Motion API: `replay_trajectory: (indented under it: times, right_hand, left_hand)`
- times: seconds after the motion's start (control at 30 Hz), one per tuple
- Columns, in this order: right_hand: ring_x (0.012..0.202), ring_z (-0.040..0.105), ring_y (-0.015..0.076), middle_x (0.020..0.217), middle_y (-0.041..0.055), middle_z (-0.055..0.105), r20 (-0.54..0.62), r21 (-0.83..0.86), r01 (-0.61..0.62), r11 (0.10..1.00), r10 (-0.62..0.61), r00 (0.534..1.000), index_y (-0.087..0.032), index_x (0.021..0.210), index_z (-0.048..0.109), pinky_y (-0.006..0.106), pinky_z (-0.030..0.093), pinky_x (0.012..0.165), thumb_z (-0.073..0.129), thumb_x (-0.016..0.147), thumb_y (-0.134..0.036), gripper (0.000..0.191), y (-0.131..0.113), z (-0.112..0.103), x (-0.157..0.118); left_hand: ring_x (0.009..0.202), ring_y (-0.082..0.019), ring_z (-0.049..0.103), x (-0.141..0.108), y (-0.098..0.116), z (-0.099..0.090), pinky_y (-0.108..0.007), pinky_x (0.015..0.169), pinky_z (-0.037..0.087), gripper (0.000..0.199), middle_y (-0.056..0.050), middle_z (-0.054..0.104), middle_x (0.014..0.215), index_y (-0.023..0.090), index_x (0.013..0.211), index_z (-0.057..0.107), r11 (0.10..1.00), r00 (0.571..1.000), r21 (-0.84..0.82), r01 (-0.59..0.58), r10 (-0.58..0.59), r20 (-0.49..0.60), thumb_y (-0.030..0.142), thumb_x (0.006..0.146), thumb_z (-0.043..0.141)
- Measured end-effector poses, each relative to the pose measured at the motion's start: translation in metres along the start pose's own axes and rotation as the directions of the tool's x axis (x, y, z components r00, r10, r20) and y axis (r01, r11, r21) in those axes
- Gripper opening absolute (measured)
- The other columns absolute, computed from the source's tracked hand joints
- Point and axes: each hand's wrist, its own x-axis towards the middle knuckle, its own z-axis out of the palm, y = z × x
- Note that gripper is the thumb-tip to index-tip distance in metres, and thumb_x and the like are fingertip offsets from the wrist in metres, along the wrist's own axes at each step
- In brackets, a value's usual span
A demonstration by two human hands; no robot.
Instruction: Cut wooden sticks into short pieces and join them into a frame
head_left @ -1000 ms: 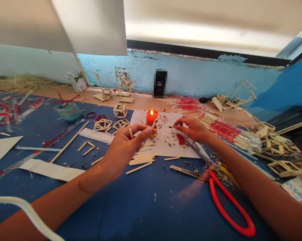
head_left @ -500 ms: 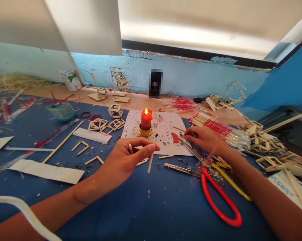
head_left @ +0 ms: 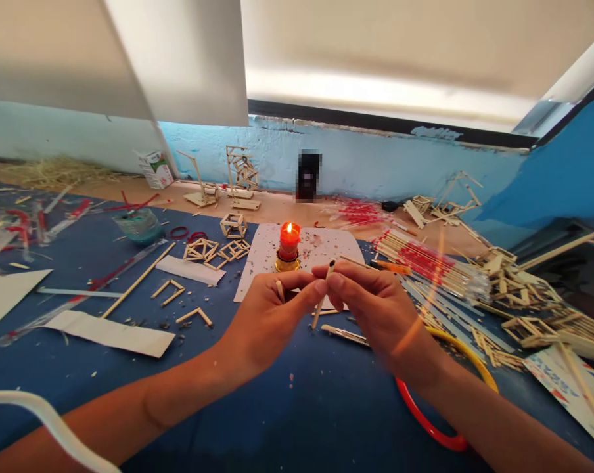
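Observation:
My left hand (head_left: 262,322) pinches a short wooden stick (head_left: 317,316) with a blackened upper tip, tilted in front of me. Another small stick end (head_left: 280,291) pokes out between the fingers of that hand. My right hand (head_left: 393,315) meets the left one, its thumb and fingers closed on the stick near the charred tip. Just beyond the hands, a lit red candle (head_left: 290,242) stands in a gold holder on a white sheet (head_left: 257,256) strewn with dark crumbs. Scissors with a red and yellow handle (head_left: 430,427) lie partly under my right forearm.
A cutter-like tool (head_left: 343,334) lies on the blue table by my right hand. To the right are bundled sticks in red-marked wrapping (head_left: 415,253) and stick frames (head_left: 528,322). Small stick cubes (head_left: 234,226), paper strips (head_left: 110,332) and a glass bowl (head_left: 139,226) are at left.
My right hand has come left from beside the scissors to the stick in my left hand. The scissors now lie lower, partly covered by my forearm. The view has shifted slightly.

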Motion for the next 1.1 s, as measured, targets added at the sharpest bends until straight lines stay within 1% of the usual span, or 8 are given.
replay_trajectory:
  times: [0.17, 0.3, 0.4, 0.47, 0.57, 0.77, 0.97, 1.1]
  right_hand:
    - [0.092, 0.065, 0.0126, 0.099, -0.001, 0.073, -0.131, 0.111, 0.121, 0.986, -0.106, 0.986, -0.027, 0.093, 0.078, 0.026, 0.052, 0.088, 0.072, 0.095, -0.033, 0.008, 0.009, -0.017, 0.003]
    - [0.066, 0.062, 0.011, 0.077, -0.0045, 0.065, -0.145, 0.082, 0.16, 0.984, -0.147, 0.979, -0.031, 0.099, 0.067, 0.026, 0.052, 0.066, 0.063, 0.101, -0.035, 0.006, 0.006, -0.026, -0.001]
    - [0.062, 0.05, 0.0094, 0.076, -0.004, 0.056, -0.148, -0.133, 0.128, 0.983, -0.148, 0.978, -0.03, 0.099, 0.067, 0.022, 0.042, 0.054, 0.061, 0.102, -0.037, 0.01, 0.007, -0.023, -0.008]
    - [0.065, 0.049, 0.0106, 0.079, -0.0027, 0.056, -0.124, -0.284, 0.116, 0.952, -0.157, 0.98, -0.031, 0.105, 0.069, 0.023, 0.041, 0.055, 0.055, 0.105, -0.038, 0.016, 0.008, -0.02, -0.013]
    - [0.065, 0.051, 0.0121, 0.075, -0.0034, 0.055, -0.092, -0.365, 0.131, 0.922, -0.176, 0.98, -0.033, 0.113, 0.065, 0.024, 0.042, 0.055, 0.052, 0.106, -0.037, 0.015, 0.01, -0.016, -0.018]
    - [0.065, 0.062, 0.0123, 0.083, -0.003, 0.067, -0.015, -0.482, 0.259, 0.837, -0.304, 0.953, -0.032, 0.105, 0.062, 0.024, 0.05, 0.058, 0.059, 0.101, -0.024, 0.009, 0.011, -0.012, -0.025]
    - [0.093, 0.073, 0.0191, 0.093, 0.0, 0.076, 0.09, -0.485, 0.372, 0.792, -0.378, 0.922, -0.033, 0.112, 0.063, 0.031, 0.058, 0.075, 0.058, 0.099, -0.017, 0.02, 0.014, -0.008, -0.029]
    - [0.078, 0.072, 0.0152, 0.077, -0.0048, 0.073, 0.142, -0.451, 0.408, 0.794, -0.387, 0.911, -0.034, 0.115, 0.062, 0.029, 0.057, 0.071, 0.058, 0.099, -0.012, 0.027, 0.013, -0.007, -0.027]
  left_hand:
    - [0.06, -0.011, 0.034, -0.005, -0.019, -0.011, -0.023, 0.055, 0.03, 0.029, 0.005, 0.043, 0.072, 0.02, 0.106, 0.065, 0.995, 0.997, -0.065, 0.075, -0.075, 0.004, 0.045, 0.091, 0.066]
    - [0.072, -0.011, 0.041, -0.01, -0.028, -0.022, -0.023, 0.068, 0.038, 0.018, 0.002, 0.046, 0.084, 0.021, 0.1, 0.062, 0.974, 0.995, -0.203, 0.098, -0.091, 0.044, 0.036, 0.1, 0.052]
    - [0.066, -0.01, 0.038, -0.012, -0.021, -0.02, -0.022, 0.061, 0.033, 0.022, 0.003, 0.047, 0.078, 0.02, 0.101, 0.061, 0.97, 0.979, -0.18, 0.162, -0.136, 0.152, 0.039, 0.105, 0.049]
    - [0.06, -0.01, 0.033, -0.014, -0.017, -0.017, -0.023, 0.055, 0.028, 0.026, 0.004, 0.044, 0.071, 0.021, 0.108, 0.062, 0.973, 0.969, -0.144, 0.18, -0.151, 0.194, 0.043, 0.106, 0.048]
    - [0.062, -0.011, 0.034, -0.021, -0.016, -0.014, -0.023, 0.055, 0.029, 0.029, 0.005, 0.041, 0.069, 0.024, 0.115, 0.061, 0.973, 0.973, -0.113, 0.199, -0.183, 0.139, 0.047, 0.107, 0.044]
    - [0.066, -0.009, 0.046, -0.029, -0.021, -0.011, -0.022, 0.063, 0.038, 0.024, 0.004, 0.058, 0.076, 0.024, 0.098, 0.053, 0.955, 0.98, -0.229, 0.188, -0.167, 0.109, 0.045, 0.107, 0.045]
    - [0.089, -0.015, 0.067, -0.028, -0.024, -0.006, -0.029, 0.085, 0.05, 0.02, -0.001, 0.071, 0.092, 0.023, 0.101, 0.054, 0.956, 0.984, -0.284, 0.073, -0.023, 0.175, 0.039, 0.108, 0.044]
    - [0.085, -0.013, 0.064, -0.029, -0.025, -0.006, -0.027, 0.083, 0.051, 0.021, 0.001, 0.069, 0.089, 0.024, 0.101, 0.058, 0.969, 0.99, -0.244, 0.033, 0.001, 0.14, 0.034, 0.109, 0.042]
